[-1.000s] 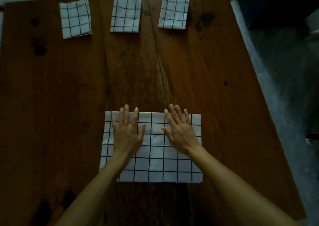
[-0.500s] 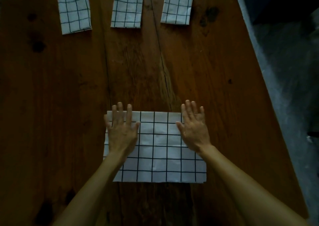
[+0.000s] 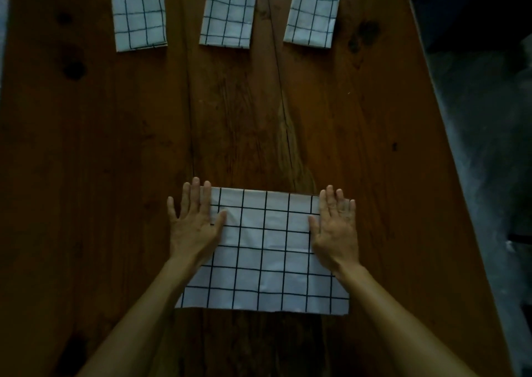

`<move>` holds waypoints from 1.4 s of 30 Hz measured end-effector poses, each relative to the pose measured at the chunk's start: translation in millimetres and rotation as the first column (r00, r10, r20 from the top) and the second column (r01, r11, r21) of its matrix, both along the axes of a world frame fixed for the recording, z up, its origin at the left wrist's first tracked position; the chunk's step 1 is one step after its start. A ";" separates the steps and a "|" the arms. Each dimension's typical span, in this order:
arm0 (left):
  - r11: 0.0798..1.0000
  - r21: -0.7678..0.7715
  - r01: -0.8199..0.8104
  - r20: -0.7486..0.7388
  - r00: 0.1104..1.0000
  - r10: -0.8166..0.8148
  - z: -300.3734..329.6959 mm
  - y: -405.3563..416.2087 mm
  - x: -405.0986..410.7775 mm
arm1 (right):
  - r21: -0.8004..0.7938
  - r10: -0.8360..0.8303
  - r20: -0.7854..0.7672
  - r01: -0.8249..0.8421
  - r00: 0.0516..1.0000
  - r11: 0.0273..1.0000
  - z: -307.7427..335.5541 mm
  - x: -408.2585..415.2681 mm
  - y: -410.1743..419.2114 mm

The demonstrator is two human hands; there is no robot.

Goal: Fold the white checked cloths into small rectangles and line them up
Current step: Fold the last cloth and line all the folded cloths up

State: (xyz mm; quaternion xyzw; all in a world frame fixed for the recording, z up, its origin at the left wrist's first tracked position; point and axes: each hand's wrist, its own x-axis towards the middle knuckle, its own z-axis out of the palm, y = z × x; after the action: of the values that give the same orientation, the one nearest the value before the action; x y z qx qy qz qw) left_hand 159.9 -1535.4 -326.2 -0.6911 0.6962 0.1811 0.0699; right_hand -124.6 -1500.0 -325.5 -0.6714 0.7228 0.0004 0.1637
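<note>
A white checked cloth lies flat as a wide rectangle near the front of the wooden table. My left hand rests flat on its left edge, fingers straight and partly on the wood. My right hand presses flat on its right edge, fingers straight. Along the far edge sit three small folded checked cloths in a row: a left one, a middle one and a right one.
The table's right edge runs diagonally, with grey floor beyond it. A long crack runs down the middle of the tabletop, and dark knots mark the left side.
Both hands have slid apart across the cloth, from its middle out to its left and right edges, smoothing it flat. The view has shifted slightly.
</note>
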 end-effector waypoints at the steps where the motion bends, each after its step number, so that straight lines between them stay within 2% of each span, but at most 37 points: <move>1: 1.000 -0.013 -0.024 -0.021 0.999 0.024 2.8 0.0 -4.5 | -0.022 0.002 0.002 -0.002 1.000 1.000 3.3 5.7 -2.0; 3: 0.997 -0.064 -0.034 -0.047 0.998 0.031 6.1 1.7 -11.1 | -0.075 0.084 0.040 -0.081 0.996 0.994 11.8 22.1 -6.6; 5: 0.991 -0.126 0.045 -0.064 0.997 -0.053 8.6 2.8 -20.7 | -0.102 0.214 0.096 -0.205 0.972 0.974 14.6 45.9 -9.9; 8: 0.980 -0.129 0.154 -0.132 0.976 -0.171 7.3 0.4 -43.3 | -0.034 0.309 0.214 -0.309 0.927 0.950 10.0 85.3 -15.1; 10: 0.980 -0.082 0.181 -0.128 0.973 -0.191 0.7 0.0 -46.4 | 0.017 0.310 0.219 -0.322 0.925 0.947 6.0 97.6 -16.6; 12: 0.987 -0.038 0.156 -0.107 0.981 -0.160 -5.1 3.8 -28.9 | 0.033 0.255 0.157 -0.263 0.954 0.964 2.5 85.9 -12.2; 16: 0.997 -0.030 0.071 -0.032 0.997 -0.072 -5.5 14.3 18.3 | 0.003 0.000 0.041 0.000 0.999 1.000 -0.7 14.5 11.4; 20: 0.999 -0.034 -0.012 -0.006 1.000 0.012 3.6 15.7 10.2 | 0.012 -0.103 -0.015 0.103 0.995 0.995 2.9 -2.3 17.4; 22: 0.995 -0.099 0.025 -0.028 0.999 -0.027 7.9 14.8 -15.1 | -0.035 -0.072 -0.006 0.072 0.997 0.997 7.6 19.0 10.8; 24: 0.979 -0.144 0.146 -0.058 0.986 -0.156 5.5 14.7 -45.0 | -0.068 0.092 0.088 -0.086 0.992 0.994 8.7 50.5 0.1; 26: 0.968 -0.103 0.231 -0.108 0.964 -0.242 0.5 13.5 -62.7 | -0.034 0.202 0.222 -0.199 0.954 0.979 7.9 82.3 -9.1; 28: 0.966 -0.070 0.248 -0.099 0.962 -0.254 -7.5 9.9 -56.8 | 0.001 0.216 0.257 -0.223 0.942 0.975 3.4 95.8 -13.1; 31: 0.974 -0.069 0.216 -0.091 0.971 -0.222 -9.6 8.8 -22.5 | -0.040 0.181 0.145 -0.177 0.973 0.983 -6.0 68.1 -4.5; 33: 0.983 -0.057 0.173 -0.073 0.981 -0.177 -8.4 12.9 -0.1 | -0.073 0.063 0.098 -0.056 0.993 0.996 -9.0 30.1 8.2; 36: 0.990 -0.069 0.126 -0.082 0.988 -0.132 -5.3 16.6 12.7 | -0.059 -0.053 0.077 0.058 0.996 0.997 -3.7 -7.9 16.6; 42: 0.990 -0.130 0.056 -0.065 0.996 -0.065 5.1 12.3 -0.8 | -0.095 -0.123 0.085 0.131 0.989 0.987 1.7 4.6 14.3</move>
State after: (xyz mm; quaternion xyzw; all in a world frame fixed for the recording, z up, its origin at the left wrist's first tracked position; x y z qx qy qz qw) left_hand 159.1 -1523.2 -321.0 -0.6660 0.7290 0.1580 0.0068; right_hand -120.0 -1485.7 -323.8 -0.6309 0.7562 -0.0727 0.1578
